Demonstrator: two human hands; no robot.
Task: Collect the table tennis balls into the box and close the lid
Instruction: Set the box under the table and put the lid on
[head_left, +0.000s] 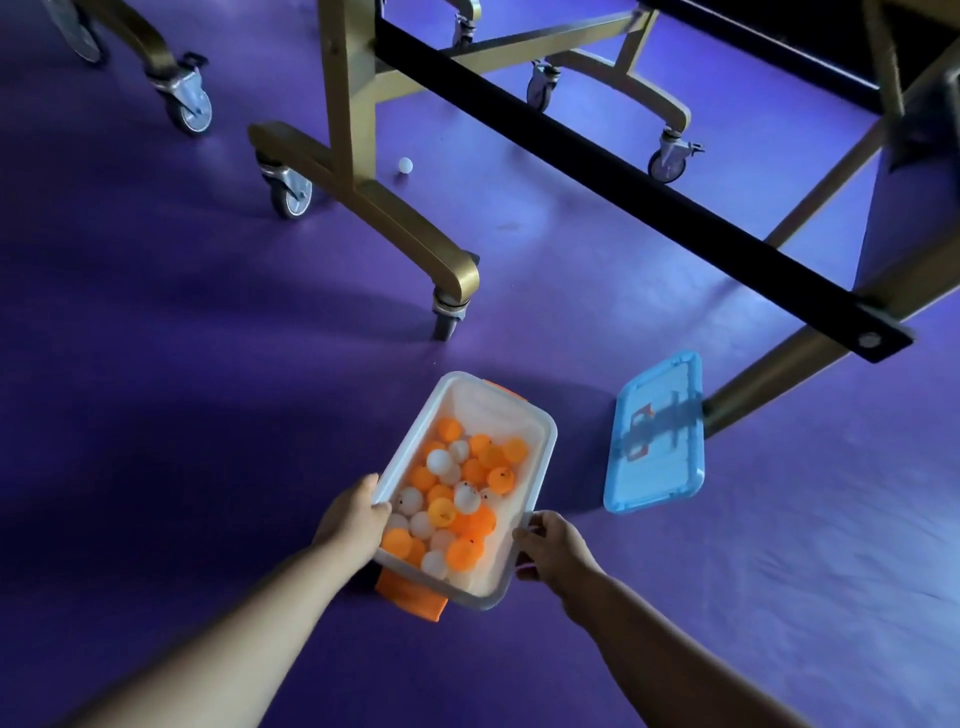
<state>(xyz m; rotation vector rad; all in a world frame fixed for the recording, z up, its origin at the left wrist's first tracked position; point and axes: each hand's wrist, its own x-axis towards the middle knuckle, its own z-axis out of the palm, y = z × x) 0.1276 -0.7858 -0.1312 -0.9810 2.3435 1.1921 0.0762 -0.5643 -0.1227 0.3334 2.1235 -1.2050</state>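
A clear plastic box with orange latches sits low in the middle of the head view, holding several orange and white table tennis balls. My left hand grips its left rim near the front corner. My right hand grips the right rim at the front. The blue lid lies flat on the purple floor to the right of the box, apart from it. One white ball rests on the floor farther away, beside a gold table leg.
A gold table frame on castor wheels stands ahead, with a black crossbar running diagonally to the right. Another gold leg comes down just behind the lid. Purple floor spreads to the left.
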